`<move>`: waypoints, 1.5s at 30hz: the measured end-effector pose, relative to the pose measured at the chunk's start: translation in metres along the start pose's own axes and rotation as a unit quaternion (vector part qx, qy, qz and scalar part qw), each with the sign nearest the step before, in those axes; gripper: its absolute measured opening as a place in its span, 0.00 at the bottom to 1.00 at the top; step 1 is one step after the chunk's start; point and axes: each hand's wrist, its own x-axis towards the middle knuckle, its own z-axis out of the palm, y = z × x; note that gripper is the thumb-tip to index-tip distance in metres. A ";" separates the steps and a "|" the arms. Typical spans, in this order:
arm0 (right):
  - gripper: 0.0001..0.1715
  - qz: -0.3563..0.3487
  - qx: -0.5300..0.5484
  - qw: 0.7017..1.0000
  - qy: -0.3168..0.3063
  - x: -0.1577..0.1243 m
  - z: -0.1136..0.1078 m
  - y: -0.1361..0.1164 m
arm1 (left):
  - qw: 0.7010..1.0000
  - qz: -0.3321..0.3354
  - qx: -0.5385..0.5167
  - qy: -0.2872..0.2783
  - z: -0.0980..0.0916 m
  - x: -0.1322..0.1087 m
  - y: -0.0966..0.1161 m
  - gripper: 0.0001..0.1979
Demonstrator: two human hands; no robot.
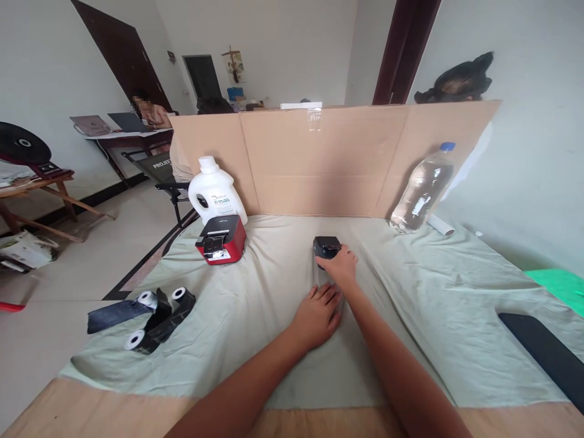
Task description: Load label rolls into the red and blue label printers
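My right hand [341, 266] grips a small black boxy device [326, 246] with a glossy top, which stands on the cloth in the middle of the table. Thumb and fingers are around its near and right sides, partly hiding it. Just nearer to me, my left hand [318, 315] lies flat on the pale green cloth [269, 286], fingers stretched out and holding nothing. To the left sits a red and black label printer [222, 239] with a black strip at its front. Several rolls of black paper [159, 322] lie partly unwound at the near left.
A cardboard screen [314, 164] stands along the back. A white jug [214, 191] is behind the printer; a clear bottle with blue cap [422, 191] leans at the right, beside a white tube [440, 224]. A black phone-like slab [545, 350] lies far right. Other people sit beyond.
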 end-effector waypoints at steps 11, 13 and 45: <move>0.57 -0.029 -0.093 0.995 0.007 -0.022 0.006 -0.003 | 0.999 0.003 -0.030 0.018 -0.003 0.001 0.002 0.21; 0.64 -0.031 -0.096 0.994 -0.041 -0.019 0.000 0.002 | 0.999 0.006 -0.031 0.015 -0.003 0.001 0.000 0.23; 0.60 -0.236 -0.024 0.964 -0.119 -0.003 0.002 0.064 | 0.779 -0.360 -0.508 -0.084 -0.062 0.115 -0.119 0.40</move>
